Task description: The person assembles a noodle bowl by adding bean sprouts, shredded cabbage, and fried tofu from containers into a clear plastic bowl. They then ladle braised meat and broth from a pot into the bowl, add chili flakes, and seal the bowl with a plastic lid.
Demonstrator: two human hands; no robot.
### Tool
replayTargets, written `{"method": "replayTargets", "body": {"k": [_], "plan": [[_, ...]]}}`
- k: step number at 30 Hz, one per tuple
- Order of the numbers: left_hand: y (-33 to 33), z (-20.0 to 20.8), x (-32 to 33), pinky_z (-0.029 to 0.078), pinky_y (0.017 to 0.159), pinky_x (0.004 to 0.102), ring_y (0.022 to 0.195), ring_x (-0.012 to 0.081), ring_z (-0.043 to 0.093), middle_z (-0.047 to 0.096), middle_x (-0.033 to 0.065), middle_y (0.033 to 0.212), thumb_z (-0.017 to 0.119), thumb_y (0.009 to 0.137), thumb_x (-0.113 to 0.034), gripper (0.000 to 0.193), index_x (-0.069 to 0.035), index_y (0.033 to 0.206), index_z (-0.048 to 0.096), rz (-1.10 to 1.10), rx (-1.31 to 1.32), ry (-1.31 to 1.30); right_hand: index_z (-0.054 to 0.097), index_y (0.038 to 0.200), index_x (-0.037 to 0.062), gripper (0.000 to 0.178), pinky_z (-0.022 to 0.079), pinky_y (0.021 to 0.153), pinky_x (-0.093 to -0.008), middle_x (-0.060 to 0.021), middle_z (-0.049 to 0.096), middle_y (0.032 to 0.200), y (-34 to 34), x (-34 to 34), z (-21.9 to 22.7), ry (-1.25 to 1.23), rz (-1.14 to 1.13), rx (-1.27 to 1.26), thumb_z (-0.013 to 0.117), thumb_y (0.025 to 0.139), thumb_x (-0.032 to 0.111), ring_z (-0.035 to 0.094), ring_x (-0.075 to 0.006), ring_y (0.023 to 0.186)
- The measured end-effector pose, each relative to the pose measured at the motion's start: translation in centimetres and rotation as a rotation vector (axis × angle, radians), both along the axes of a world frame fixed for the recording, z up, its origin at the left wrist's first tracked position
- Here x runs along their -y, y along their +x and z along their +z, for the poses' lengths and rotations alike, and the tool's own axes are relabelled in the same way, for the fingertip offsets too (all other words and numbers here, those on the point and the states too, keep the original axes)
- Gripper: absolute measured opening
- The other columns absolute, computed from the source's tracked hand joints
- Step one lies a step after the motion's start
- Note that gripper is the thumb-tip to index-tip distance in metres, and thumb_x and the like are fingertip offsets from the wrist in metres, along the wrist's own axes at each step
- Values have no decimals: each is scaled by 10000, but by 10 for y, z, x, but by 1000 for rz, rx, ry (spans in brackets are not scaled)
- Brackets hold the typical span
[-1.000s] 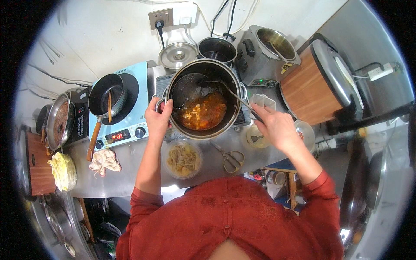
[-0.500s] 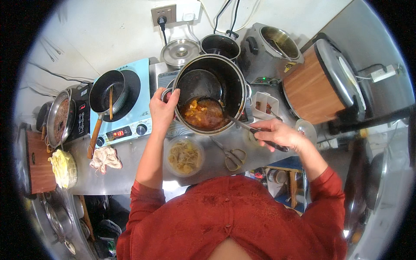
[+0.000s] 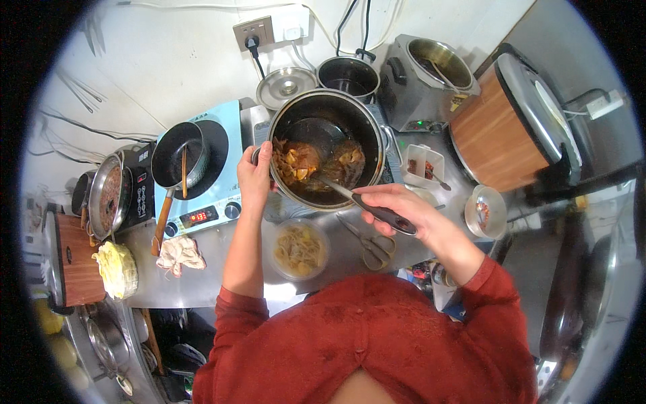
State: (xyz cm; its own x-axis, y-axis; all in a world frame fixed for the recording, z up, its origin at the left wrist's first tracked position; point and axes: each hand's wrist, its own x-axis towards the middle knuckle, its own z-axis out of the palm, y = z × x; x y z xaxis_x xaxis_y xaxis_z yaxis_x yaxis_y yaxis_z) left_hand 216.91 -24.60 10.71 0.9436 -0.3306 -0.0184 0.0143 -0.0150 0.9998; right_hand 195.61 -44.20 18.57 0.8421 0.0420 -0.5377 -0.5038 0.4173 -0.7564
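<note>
A deep metal pot (image 3: 360, 116) stands in front of me, with reddish-brown stew (image 3: 295, 159) across the lower part of its inside. My left hand (image 3: 256, 176) is closed round the pot's left handle, thumb up at the rim. Held in my right hand (image 3: 402, 206) is a ladle (image 3: 386, 215) with a black grip; its metal shaft slants over the near right rim into the stew. The ladle's head is among the food and its outline is hard to make out. Below the pot sit a clear tub of pale sliced food (image 3: 300, 250) and scissors (image 3: 374, 250).
Left stands a light-blue induction cooker (image 3: 232, 151) bearing a wood-handled pan (image 3: 176, 149). A crumpled cloth (image 3: 180, 254) and cabbage (image 3: 117, 271) lie nearer. Behind are a lid (image 3: 286, 87) and small pot (image 3: 348, 75). Right are a white container (image 3: 422, 165), bowl (image 3: 486, 212) and wood-patterned cooker (image 3: 501, 128).
The ladle has moved left and deeper into the pot, with my right hand closer to the rim. The stew now lies spread to both sides. My left hand keeps its hold; the view has shifted slightly.
</note>
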Motion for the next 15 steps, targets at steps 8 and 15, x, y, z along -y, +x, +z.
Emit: {"method": "replayTargets", "body": {"k": [8, 15], "plan": [[20, -26, -12, 363, 334, 225, 406, 103, 498, 550, 17, 609, 537, 964, -543, 510, -39, 892, 570, 36, -235, -67, 610, 1124, 5, 272, 438, 398, -210, -65, 635, 781, 36, -5, -30, 116, -81, 14, 604, 958, 221, 581, -101, 516], [22, -54, -33, 409, 382, 231, 458, 120, 539, 550, 15, 632, 448, 1004, -537, 505, -50, 953, 572, 12, -326, -149, 563, 1231, 11, 307, 385, 412, -210, -77, 626, 790, 40, 0, -28, 207, -89, -13, 575, 982, 188, 545, -102, 509]]}}
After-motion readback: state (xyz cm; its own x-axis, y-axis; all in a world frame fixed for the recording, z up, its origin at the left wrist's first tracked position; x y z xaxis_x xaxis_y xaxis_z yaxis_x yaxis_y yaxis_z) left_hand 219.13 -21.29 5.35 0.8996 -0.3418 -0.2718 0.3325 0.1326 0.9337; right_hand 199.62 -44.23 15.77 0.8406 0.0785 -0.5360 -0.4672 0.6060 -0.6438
